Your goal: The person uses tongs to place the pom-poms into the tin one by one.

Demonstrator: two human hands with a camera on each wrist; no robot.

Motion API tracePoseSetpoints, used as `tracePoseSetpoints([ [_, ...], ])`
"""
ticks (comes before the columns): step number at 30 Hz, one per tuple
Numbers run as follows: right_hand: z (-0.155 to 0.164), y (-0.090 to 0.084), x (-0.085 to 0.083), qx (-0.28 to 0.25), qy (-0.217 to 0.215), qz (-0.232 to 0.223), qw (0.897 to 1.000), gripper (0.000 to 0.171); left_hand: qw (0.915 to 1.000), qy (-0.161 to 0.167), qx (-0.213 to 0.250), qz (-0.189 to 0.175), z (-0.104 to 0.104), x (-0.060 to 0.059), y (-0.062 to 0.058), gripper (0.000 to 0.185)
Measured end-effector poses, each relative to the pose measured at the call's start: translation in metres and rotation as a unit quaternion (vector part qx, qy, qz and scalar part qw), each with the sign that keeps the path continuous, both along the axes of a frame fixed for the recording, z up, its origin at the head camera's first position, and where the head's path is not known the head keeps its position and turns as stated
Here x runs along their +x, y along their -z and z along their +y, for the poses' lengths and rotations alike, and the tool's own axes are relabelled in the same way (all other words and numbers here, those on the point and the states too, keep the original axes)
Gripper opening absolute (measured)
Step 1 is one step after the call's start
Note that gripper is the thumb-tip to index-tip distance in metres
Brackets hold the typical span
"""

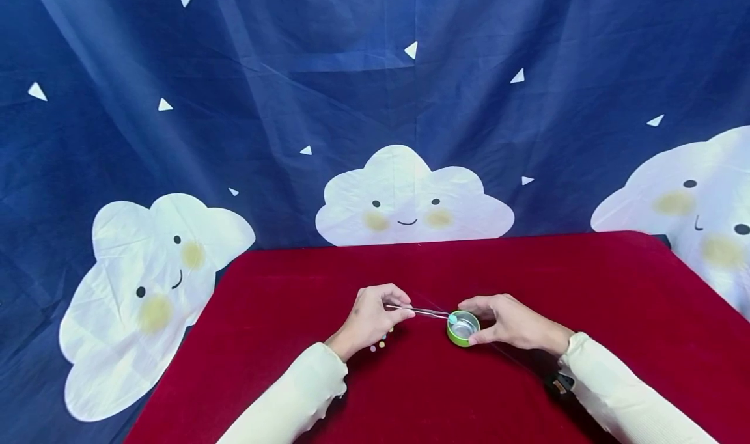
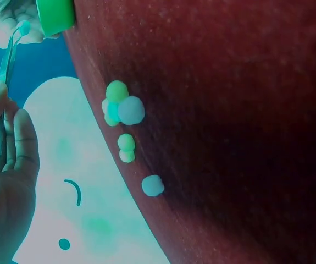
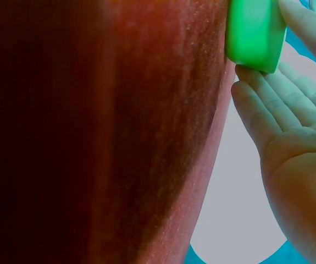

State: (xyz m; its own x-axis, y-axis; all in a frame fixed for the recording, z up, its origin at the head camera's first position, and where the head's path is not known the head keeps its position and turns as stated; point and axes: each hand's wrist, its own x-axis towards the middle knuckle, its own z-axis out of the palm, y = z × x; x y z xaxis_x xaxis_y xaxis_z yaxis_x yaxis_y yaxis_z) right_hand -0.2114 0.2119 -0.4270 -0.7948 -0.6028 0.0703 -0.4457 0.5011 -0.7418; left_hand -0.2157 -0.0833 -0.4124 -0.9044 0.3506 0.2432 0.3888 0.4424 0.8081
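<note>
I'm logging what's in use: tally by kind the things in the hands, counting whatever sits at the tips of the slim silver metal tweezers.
Slim silver metal tweezers: 1
Round green open-topped tin: 1
Small light-blue ball: 1
Total: 3

A dark blue curtain (image 1: 351,105) with smiling white clouds (image 1: 410,180) and small triangles (image 1: 412,51) hangs behind a red-covered table (image 1: 439,398).

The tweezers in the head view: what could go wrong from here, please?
The small blue ball is held only at the tips of the tweezers, so it might slip. It is near the rim of the green tin, so it could fall outside. If the right hand shifts, the tin may move too.
</note>
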Motion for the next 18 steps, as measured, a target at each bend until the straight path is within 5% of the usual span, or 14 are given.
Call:
tracePoseSetpoints([
  [8, 0.0005, 0.0013, -0.0004, -0.004, -0.004, 0.005, 1.000, 0.058, 0.9997, 0.006, -0.023, 0.010, 0.0035, -0.0015, 0.0045, 0.015],
  [18, 0.0011, 0.0015, -0.0013, -0.015, -0.012, -0.010, 1.000, 0.054, 0.9991, 0.009, -0.036, -0.019, 0.0025, 0.0000, 0.0047, 0.015],
])
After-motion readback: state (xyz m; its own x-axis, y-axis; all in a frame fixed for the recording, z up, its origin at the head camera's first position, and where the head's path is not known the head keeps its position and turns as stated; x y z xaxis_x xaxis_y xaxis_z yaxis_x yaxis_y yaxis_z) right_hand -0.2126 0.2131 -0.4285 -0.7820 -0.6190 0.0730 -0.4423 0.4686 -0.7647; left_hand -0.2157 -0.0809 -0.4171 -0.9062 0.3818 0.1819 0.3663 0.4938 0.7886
